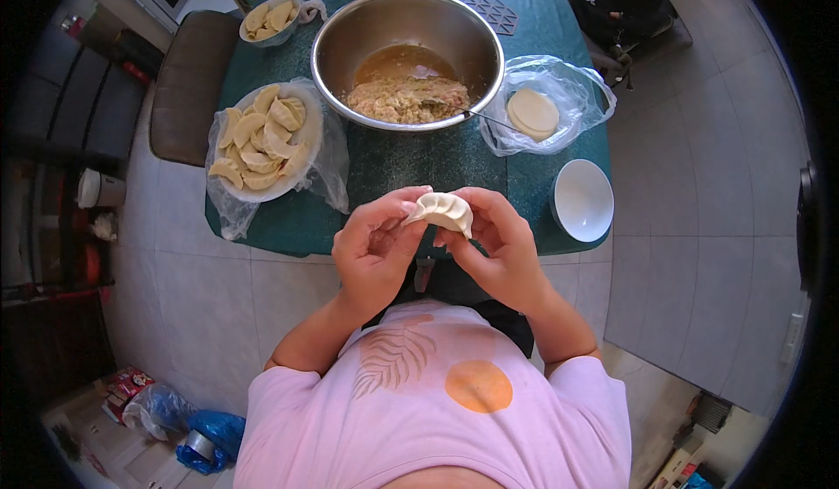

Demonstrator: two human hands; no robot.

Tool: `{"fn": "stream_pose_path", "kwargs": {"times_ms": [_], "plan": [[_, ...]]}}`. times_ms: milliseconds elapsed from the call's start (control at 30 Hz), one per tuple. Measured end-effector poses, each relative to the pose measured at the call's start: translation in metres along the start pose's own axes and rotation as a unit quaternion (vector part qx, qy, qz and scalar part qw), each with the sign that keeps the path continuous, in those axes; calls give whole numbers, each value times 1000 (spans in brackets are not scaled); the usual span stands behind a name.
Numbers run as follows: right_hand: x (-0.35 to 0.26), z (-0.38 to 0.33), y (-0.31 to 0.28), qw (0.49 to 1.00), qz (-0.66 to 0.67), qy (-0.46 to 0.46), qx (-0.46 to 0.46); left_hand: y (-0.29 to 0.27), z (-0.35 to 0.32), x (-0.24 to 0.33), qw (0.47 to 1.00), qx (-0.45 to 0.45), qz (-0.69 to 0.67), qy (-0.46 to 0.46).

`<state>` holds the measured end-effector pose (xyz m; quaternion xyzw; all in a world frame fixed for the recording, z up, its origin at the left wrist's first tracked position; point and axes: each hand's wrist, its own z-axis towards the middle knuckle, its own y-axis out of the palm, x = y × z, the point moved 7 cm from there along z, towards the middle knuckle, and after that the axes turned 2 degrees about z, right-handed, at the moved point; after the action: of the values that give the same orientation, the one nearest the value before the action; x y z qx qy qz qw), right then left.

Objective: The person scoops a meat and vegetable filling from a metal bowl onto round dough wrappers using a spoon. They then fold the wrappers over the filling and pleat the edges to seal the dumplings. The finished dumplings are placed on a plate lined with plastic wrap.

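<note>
A pleated dumpling [444,212] is pinched between my two hands, just above the table's near edge. My left hand [377,237] grips its left end, and my right hand [498,242] closes on its right end. Beyond them stands a large steel bowl [325,74] with minced filling [406,98] and some liquid inside; a thin metal handle [491,120] leans out over its right rim. Several finished dumplings [262,135] fill a plastic-lined plate [310,152] on the left. Round dumpling wrappers [533,111] lie stacked in a clear plastic bag [577,96] on the right.
A white bowl [584,201] stands near the right corner of the green-covered table [384,161]. Farther back left, a smaller bowl [284,36] holds more dumplings. A dark lattice mat [492,14] lies behind the steel bowl. A brown padded chair [194,87] adjoins the table's left side.
</note>
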<state>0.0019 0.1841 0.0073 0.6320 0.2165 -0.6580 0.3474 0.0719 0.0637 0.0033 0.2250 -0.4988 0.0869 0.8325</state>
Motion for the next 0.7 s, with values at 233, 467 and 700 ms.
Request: {"fn": "stream_pose_path", "kwargs": {"times_ms": [233, 467, 700], "plan": [[-13, -5, 4, 997, -71, -15, 0, -2, -3, 8, 997, -20, 71, 22], [-8, -9, 1, 1000, -6, 11, -2, 9, -4, 15, 994, -44, 91, 29], [-6, -12, 1, 997, 52, 60, -11, 8, -8, 11, 993, -65, 95, 15]]}}
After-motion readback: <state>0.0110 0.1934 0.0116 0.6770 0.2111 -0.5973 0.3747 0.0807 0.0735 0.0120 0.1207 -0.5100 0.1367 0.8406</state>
